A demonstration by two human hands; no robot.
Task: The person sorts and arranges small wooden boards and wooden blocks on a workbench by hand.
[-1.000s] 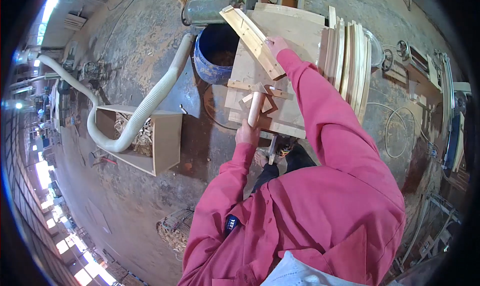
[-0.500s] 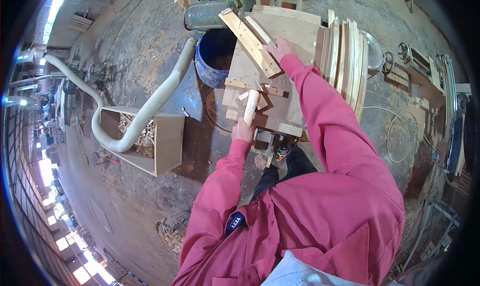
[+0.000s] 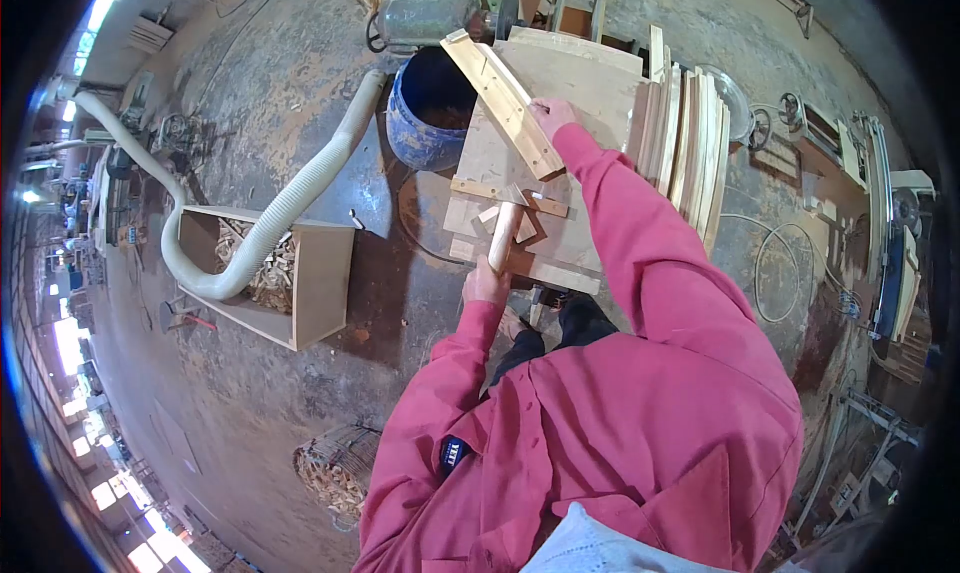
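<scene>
A pale rounded wooden handle (image 3: 505, 235) rises from my left hand (image 3: 486, 281), whose fingers are wrapped round its lower end. My right hand (image 3: 549, 116) is closed at the right edge of a long wooden board with holes (image 3: 510, 111), where a narrower strip lies against it. What the fingers pinch is too small to make out. Both pieces lie slanted over the worktable (image 3: 590, 103). Beside the handle's top, a crosswise wooden bar (image 3: 478, 189) and small wooden blocks (image 3: 526, 230) rest on the tabletop.
Curved wooden strips (image 3: 680, 143) are stacked on the right of the table. A blue drum (image 3: 415, 143) stands at its left, near a green machine (image 3: 425, 20). Farther left, a ribbed hose (image 3: 300, 188) crosses a wooden box (image 3: 322, 283) of offcuts. A scrap basket (image 3: 340, 468) sits lower down.
The narrower strip has closed up against the holed board, and my right hand has drawn in to that board's edge. My left hand still grips the handle. The whole view has shifted slightly.
</scene>
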